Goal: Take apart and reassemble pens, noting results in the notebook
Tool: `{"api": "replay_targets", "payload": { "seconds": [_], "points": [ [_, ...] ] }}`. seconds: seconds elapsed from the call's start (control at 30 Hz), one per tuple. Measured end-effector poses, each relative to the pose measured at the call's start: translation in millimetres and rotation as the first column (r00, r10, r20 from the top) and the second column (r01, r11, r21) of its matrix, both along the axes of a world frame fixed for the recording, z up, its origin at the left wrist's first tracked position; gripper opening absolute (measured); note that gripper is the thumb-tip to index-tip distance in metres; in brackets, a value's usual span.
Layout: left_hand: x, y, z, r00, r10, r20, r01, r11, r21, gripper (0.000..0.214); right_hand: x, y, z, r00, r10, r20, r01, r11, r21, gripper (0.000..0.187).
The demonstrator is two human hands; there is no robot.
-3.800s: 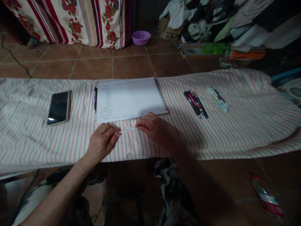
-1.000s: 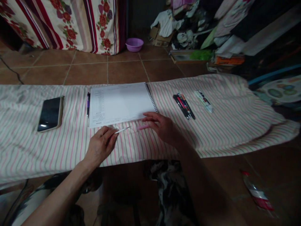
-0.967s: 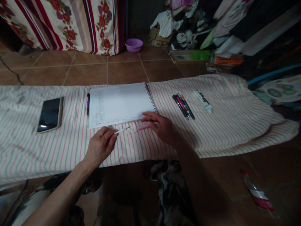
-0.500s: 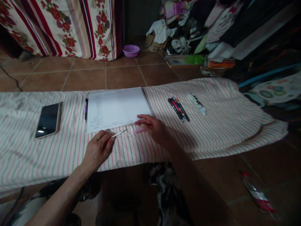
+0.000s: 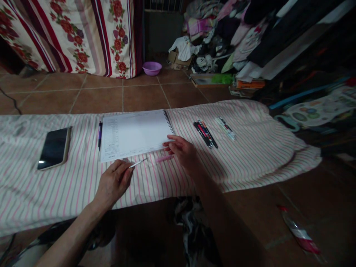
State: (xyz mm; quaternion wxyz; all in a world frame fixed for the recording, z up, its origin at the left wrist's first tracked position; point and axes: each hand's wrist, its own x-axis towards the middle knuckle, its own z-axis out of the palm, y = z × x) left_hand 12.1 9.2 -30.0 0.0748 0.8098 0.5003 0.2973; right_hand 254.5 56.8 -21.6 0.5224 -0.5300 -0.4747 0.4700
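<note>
My left hand rests on the striped cloth below the notebook. Its thumb and fingers pinch a slim white pen refill whose thin dark tip points right. My right hand hovers by the notebook's lower right corner, fingers loosely apart and nothing between them. Just below those fingers a translucent pink pen barrel lies on the cloth, partly blurred. The spiral notebook is open to a mostly blank white page with a printed column on its left. A purple and black pen lies along its left edge.
A phone lies at the left. Several dark pens and some white pens lie to the right. On the tiled floor are a purple basin and a plastic bottle. Piled clothes stand behind.
My right hand has lifted slightly away from the pink barrel, which now shows more of its length. The left hand keeps the refill. The whole view has shifted a little.
</note>
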Motion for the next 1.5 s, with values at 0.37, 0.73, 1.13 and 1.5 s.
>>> {"api": "replay_targets", "payload": {
  "seconds": [0.37,0.73,1.13,1.5],
  "points": [
    [-0.4,-0.1,-0.5,0.999,-0.013,0.041,0.014,1.0,-0.017,0.018,-5.6,-1.8,4.6,1.0,0.024,-0.018,-0.024,1.0,-0.018,0.039],
    [-4.0,-1.8,-3.3,0.997,-0.01,0.081,0.015,0.998,-0.067,0.017,-19.0,-2.6,9.6,0.992,0.084,-0.092,-0.093,0.991,-0.094,0.04],
    [-5.9,-0.9,-2.6,0.999,-0.026,0.033,0.027,0.999,-0.026,0.015,-22.2,-1.6,18.7,0.992,0.079,-0.096,-0.088,0.992,-0.094,0.024],
    [-5.2,-0.6,-2.3,0.999,-0.027,0.038,0.027,1.0,0.002,0.016,-25.9,-0.9,16.3,0.995,0.09,-0.052,-0.093,0.994,-0.057,0.02]
  ]
}}
